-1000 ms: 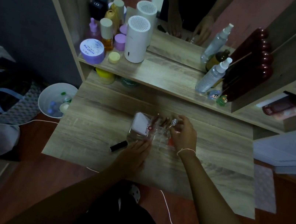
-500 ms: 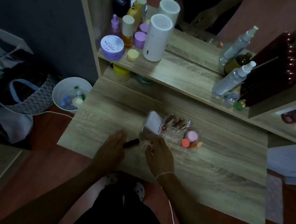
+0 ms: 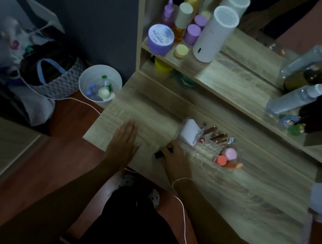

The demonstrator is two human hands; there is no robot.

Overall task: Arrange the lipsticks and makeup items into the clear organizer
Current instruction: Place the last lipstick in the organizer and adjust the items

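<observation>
Lipstick (image 3: 163, 152), lying seven-to-one, is gripped by the right hand (image 3: 175, 159), the clear organizer (image 3: 208, 148) at two o'clock; the left hand (image 3: 124, 142) is laid flat, released.

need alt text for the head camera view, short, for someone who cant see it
Seen from above in dim light, a person's right hand closes its fingers on a black tube lying on a wooden table, beside a clear organizer holding lipsticks. The left hand rests flat on the table, empty.

The purple jar's lid (image 3: 161, 35) reads "MOIST", seen upside down; other print is too blurred.
</observation>
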